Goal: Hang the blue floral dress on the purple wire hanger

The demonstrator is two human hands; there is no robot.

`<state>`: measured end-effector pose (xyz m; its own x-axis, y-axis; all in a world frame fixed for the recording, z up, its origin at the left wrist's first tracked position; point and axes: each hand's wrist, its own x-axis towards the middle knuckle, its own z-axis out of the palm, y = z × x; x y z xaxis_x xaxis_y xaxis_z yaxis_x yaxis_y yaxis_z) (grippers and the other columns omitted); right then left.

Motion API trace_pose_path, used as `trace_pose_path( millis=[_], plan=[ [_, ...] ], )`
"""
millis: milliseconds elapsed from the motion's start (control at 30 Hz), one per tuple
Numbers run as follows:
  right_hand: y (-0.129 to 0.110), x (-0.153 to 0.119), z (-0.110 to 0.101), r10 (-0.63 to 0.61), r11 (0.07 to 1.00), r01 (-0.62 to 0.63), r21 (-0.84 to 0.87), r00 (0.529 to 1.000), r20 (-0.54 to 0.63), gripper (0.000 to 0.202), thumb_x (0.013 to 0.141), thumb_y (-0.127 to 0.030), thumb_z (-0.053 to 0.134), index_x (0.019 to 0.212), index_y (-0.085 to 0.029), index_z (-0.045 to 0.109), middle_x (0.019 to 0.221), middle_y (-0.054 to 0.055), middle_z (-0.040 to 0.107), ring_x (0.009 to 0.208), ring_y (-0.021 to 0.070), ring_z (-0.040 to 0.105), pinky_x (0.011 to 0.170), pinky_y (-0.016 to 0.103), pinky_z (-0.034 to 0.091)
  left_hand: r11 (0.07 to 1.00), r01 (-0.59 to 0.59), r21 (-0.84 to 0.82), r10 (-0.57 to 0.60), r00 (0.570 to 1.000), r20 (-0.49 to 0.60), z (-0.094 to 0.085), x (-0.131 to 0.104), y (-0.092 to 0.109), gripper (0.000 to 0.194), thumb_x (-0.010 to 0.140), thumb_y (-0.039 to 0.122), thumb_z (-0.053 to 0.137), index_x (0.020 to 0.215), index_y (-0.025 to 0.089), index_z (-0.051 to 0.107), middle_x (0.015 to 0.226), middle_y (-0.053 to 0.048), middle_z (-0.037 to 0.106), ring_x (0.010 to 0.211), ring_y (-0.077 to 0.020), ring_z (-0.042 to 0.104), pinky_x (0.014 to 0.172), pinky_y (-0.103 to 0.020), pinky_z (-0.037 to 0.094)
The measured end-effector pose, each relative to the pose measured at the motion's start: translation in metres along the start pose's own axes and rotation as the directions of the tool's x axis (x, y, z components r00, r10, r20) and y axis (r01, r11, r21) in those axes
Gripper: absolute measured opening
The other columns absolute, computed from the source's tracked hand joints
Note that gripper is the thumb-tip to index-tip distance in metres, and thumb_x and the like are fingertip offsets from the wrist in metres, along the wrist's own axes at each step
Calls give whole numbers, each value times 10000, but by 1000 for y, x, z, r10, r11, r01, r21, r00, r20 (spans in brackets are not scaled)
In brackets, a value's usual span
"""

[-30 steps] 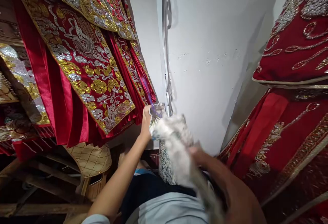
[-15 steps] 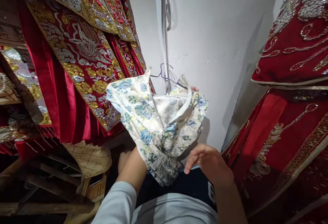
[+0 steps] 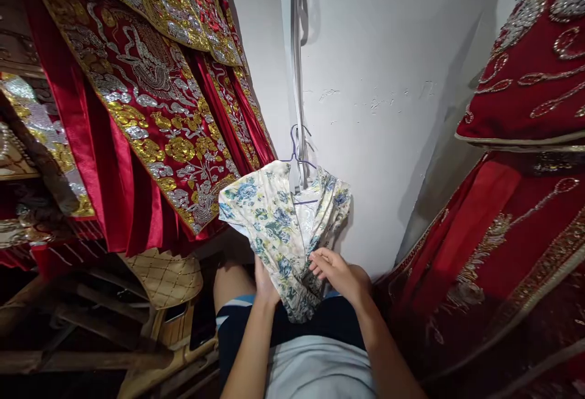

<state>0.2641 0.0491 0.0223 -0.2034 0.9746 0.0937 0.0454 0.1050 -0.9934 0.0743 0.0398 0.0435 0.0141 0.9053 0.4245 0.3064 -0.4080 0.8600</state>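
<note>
A cream garment with blue and green flowers [image 3: 278, 222] hangs on a thin purple wire hanger [image 3: 299, 152], whose hook sits at a metal rail on the white wall. My left hand [image 3: 264, 283] holds the cloth from below at its lower left. My right hand [image 3: 338, 271] pinches the lower right part of the same cloth with its fingertips. Both hands are close together above my lap.
Red robes with gold and silver embroidery [image 3: 150, 100] hang at the left, and more red embroidered cloth [image 3: 516, 204] fills the right. A quilted tan stool [image 3: 167, 277] and wooden furniture [image 3: 82, 356] stand at the lower left. The white wall [image 3: 379, 94] is straight ahead.
The flowered garment was lifted and spread wide on its hanger, then came down a little. Both hands have moved to grip its lower part.
</note>
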Motion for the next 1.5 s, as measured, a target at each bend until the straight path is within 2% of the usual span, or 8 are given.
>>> trace_pose_path(
  millis=[167, 367, 500, 633, 833, 1000, 1300, 1500],
  plan=[
    [16, 16, 15, -55, 997, 56, -57, 998, 23, 336, 881, -525, 550, 778, -207, 515, 729, -3, 580, 657, 143, 563, 567, 249, 432, 854, 235, -465, -237, 970, 55, 1, -13, -4, 382, 701, 489, 781, 878, 158, 712, 748, -86, 692, 804, -262, 660, 826, -386, 518],
    [3, 17, 10, -20, 995, 21, 102, 1000, -9, 290, 778, -455, 627, 686, -182, 589, 635, 9, 590, 556, 124, 520, 495, 237, 391, 866, 227, -445, -345, 916, -203, 14, 0, -19, 172, 662, 276, 677, 761, 146, 628, 720, -19, 624, 706, -175, 572, 721, -294, 465],
    [-8, 8, 6, 37, 987, -35, 159, 999, -14, 292, 704, -444, 672, 627, -168, 613, 557, 12, 592, 492, 107, 493, 463, 228, 354, 956, 171, -239, -273, 820, -503, 11, 3, -47, 242, 695, 204, 567, 933, 172, 592, 876, -47, 615, 902, -223, 601, 845, -348, 474],
    [-13, 3, 20, 43, 984, -47, 170, 999, 31, 275, 717, -422, 674, 657, -156, 641, 569, 24, 633, 467, 99, 499, 444, 218, 340, 993, -36, 111, 103, 707, -699, 24, -17, -45, 513, 728, 141, 555, 1234, 188, 481, 1275, -137, 501, 1236, -263, 475, 1047, -424, 379],
    [-17, 3, 41, -29, 984, 24, 174, 999, 24, 208, 735, -356, 669, 694, -154, 641, 568, 8, 633, 451, 87, 482, 465, 222, 352, 994, -105, 19, 107, 974, -200, 48, -33, -26, 216, 859, 208, 546, 1072, 193, 582, 1013, -80, 642, 978, -229, 610, 867, -343, 462],
    [-37, 19, 27, -39, 980, 51, 193, 997, -61, 243, 729, -389, 683, 684, -153, 646, 560, 15, 631, 428, 93, 454, 442, 241, 318, 994, -106, 15, 107, 984, -139, 48, -22, -38, 106, 901, 265, 527, 840, 197, 580, 802, -32, 591, 786, -196, 573, 741, -291, 427],
    [-161, 101, 20, -300, 917, 363, 162, 900, -317, 188, 730, -318, 654, 651, -155, 606, 523, -9, 590, 422, 82, 447, 428, 217, 321, 985, -134, 111, 142, 988, -66, 64, -11, -58, 76, 887, 210, 496, 811, 202, 496, 789, -29, 526, 743, -190, 528, 694, -287, 393],
    [-148, 97, 32, -367, 892, 421, 163, 887, -281, 161, 772, -315, 589, 815, -162, 619, 524, -36, 584, 422, 88, 475, 450, 211, 345, 981, -192, 20, 192, 981, 14, 43, 19, -34, 46, 862, 218, 548, 876, 187, 579, 814, -37, 597, 801, -201, 585, 758, -305, 434]
  ],
)
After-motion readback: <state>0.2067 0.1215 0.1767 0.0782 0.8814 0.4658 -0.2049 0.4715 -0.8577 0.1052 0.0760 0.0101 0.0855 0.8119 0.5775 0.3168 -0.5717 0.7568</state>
